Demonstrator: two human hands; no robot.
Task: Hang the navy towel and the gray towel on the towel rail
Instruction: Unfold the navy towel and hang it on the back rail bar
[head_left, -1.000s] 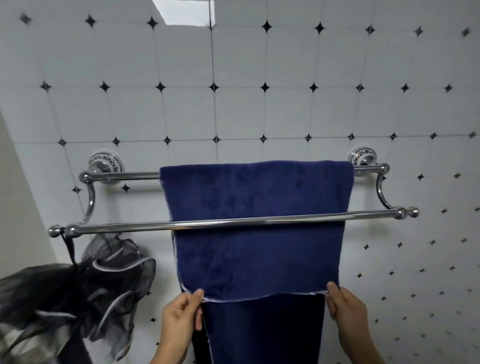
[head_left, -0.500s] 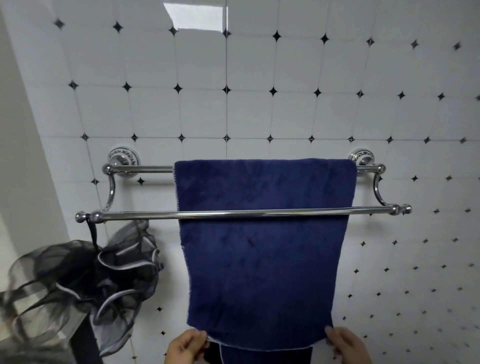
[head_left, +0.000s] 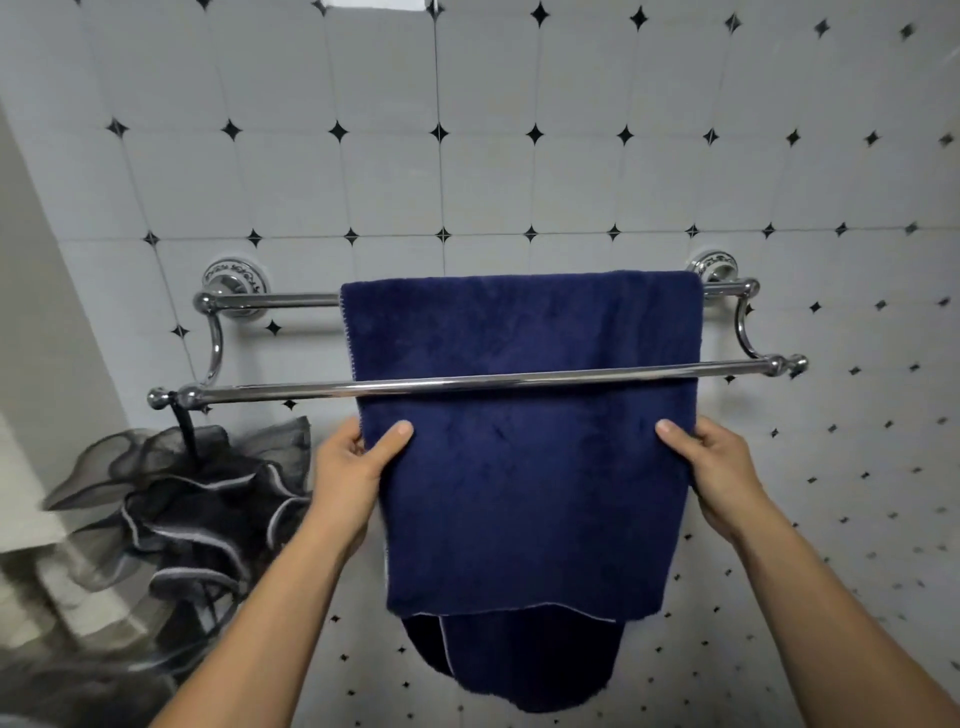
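Head view: the navy towel (head_left: 519, 467) is draped over the rear bar (head_left: 270, 300) of the chrome towel rail (head_left: 748, 332) on the tiled wall (head_left: 467, 182) and hangs down behind the front bar (head_left: 270, 391). Its near flap ends higher than the flap behind it. The left hand (head_left: 348, 473) pinches the towel's left edge just below the front bar, thumb on the face of the cloth and fingers behind; the right hand (head_left: 722, 473) holds the right edge the same way. A dark mesh ruffle (head_left: 197, 499) hangs from the rail's left end. By my reading the navy towel is hung and only being straightened, so half the job is done. No gray towel can be made out, and the front bar is bare.
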